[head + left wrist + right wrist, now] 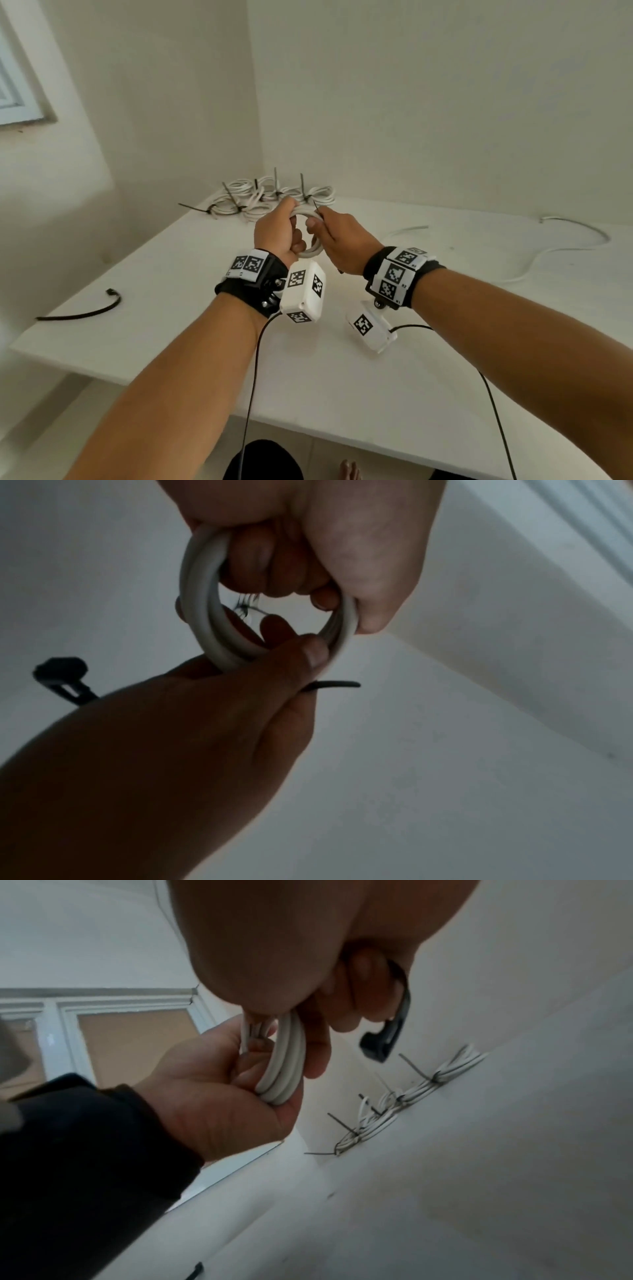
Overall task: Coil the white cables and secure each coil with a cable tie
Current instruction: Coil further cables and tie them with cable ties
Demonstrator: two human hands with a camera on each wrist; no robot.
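Above the table's middle my left hand point(279, 228) grips a coil of white cable point(310, 253), its fingers curled through the loop point(202, 593). My right hand point(337, 236) pinches a black cable tie point(337, 684) against the coil's far side; the tie's head point(377, 1045) hangs out below the palm. In the right wrist view the coil point(286, 1064) sits in the left palm point(219, 1096). The tie's middle is hidden inside my right fist.
Several tied white coils point(274, 198) lie at the white table's back edge by the wall corner. A loose black cable tie point(85, 310) lies at the left on the table point(171, 308). An uncoiled white cable point(561, 246) snakes at the right. Wrist camera cords hang below.
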